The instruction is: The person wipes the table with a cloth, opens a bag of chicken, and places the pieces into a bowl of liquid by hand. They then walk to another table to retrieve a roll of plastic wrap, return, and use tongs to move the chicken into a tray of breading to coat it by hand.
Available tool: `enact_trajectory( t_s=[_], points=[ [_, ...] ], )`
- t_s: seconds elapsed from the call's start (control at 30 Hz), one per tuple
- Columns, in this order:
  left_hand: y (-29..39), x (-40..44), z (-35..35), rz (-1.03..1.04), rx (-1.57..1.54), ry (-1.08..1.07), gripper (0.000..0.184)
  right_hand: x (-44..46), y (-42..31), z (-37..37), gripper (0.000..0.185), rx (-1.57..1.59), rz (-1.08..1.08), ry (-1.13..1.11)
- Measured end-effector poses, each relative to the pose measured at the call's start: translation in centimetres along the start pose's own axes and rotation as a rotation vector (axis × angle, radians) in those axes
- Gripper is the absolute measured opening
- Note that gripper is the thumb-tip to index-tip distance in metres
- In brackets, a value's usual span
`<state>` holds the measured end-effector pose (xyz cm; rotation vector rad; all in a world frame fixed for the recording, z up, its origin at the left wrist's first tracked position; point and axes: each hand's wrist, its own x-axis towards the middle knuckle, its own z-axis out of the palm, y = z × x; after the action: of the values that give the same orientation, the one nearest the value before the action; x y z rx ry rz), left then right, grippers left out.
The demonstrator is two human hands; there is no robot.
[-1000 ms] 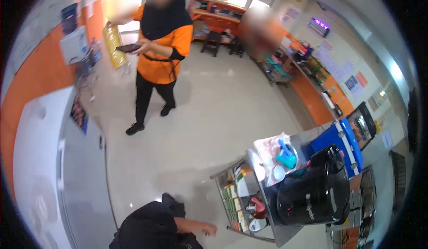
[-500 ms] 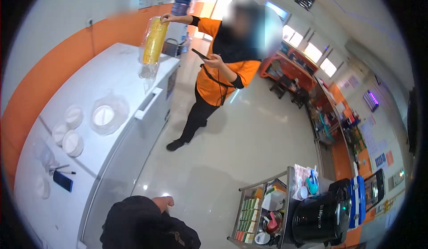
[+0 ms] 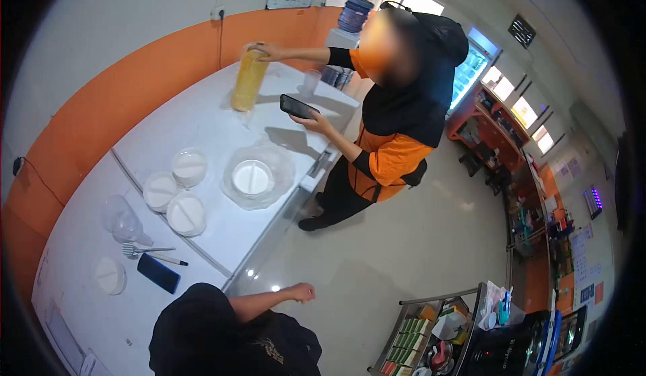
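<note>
My left hand (image 3: 303, 292) is in front of my black shirt, over the floor beside the long white worktop (image 3: 235, 241). Its fingers are curled in and nothing shows in them. My right hand is out of sight. On the worktop, round white containers (image 3: 186, 213) sit near a white round piece (image 3: 252, 177) in clear plastic wrap. Closer to me lie a dark phone (image 3: 159, 273), a fork (image 3: 145, 249), a pen (image 3: 171, 259) and clear plastic cups (image 3: 122, 220). Another white round container (image 3: 109, 276) sits at the left.
A co-worker in orange and black (image 3: 397, 154) stands across the worktop corner, one hand on a yellow wrapped cylinder (image 3: 249, 80), the other holding a phone (image 3: 298, 107). A metal cart (image 3: 479, 309) with boxes and a black appliance (image 3: 511, 349) stands at lower right.
My view has swung left, so more of the worktop shows. The co-worker has come to the worktop, and the yellow cylinder has gone from hanging in the hand to standing on it.
</note>
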<state>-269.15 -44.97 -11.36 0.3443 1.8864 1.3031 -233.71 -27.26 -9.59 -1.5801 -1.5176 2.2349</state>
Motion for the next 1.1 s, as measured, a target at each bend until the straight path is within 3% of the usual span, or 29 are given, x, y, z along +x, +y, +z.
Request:
enact_trajectory(
  t_s=[0.17,0.23,0.37,0.43,0.5,0.57,0.73,1.1],
  points=[
    [2.0,-4.6,-10.5,0.350,0.246,0.463,0.013,-1.4,0.4,1.7,0.046,-0.072,0.004,-0.031],
    [3.1,-6.0,-14.1,0.396,0.434,0.631,0.014,-1.6,0.4,1.9,0.047,-0.098,-0.007,-0.043],
    [4.3,-8.9,-18.7,0.530,0.554,0.773,0.017,-2.0,0.4,1.4,0.048,-0.169,-0.084,-0.071],
    [3.9,-8.9,-19.4,0.773,0.835,0.742,0.017,-3.8,-2.1,3.5,0.044,-0.201,-0.006,-0.042],
    [3.5,-8.4,-20.0,0.739,0.797,0.747,0.019,-3.8,-2.7,3.7,0.041,-0.235,0.067,-0.004],
    [3.6,-8.2,-20.3,0.702,0.762,0.754,0.021,-1.0,-0.2,2.2,0.046,-0.077,0.127,-0.080],
    [4.7,-8.9,-19.9,0.427,1.070,0.630,0.037,-0.8,1.2,5.0,0.045,-0.089,0.141,-0.044],
    [5.4,-9.1,-20.4,0.328,1.116,0.487,0.041,-1.2,1.7,8.8,0.042,-0.101,0.169,-0.010]
  ],
)
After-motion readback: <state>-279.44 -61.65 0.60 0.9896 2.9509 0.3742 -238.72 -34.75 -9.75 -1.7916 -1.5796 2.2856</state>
